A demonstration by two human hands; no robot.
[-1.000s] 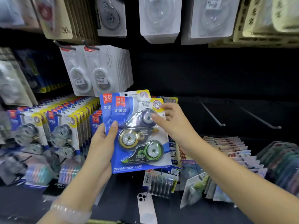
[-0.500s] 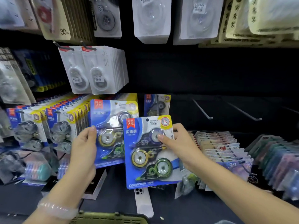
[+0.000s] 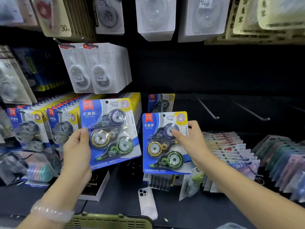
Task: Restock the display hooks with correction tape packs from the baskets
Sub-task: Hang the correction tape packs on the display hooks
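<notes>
Now: our left hand (image 3: 77,146) pinches one correction tape pack (image 3: 109,133) | right hand (image 3: 192,142) pinches another pack (image 3: 165,142) before a sparsely stocked hook (image 3: 160,104) | we align each hang-hole squarely with its hook tip, then slide back.

It was a stationery shop: packaged goods (image 3: 105,70) hung on wall hooks (image 3: 208,110) above a stocked shelf (image 3: 189,210).
</notes>
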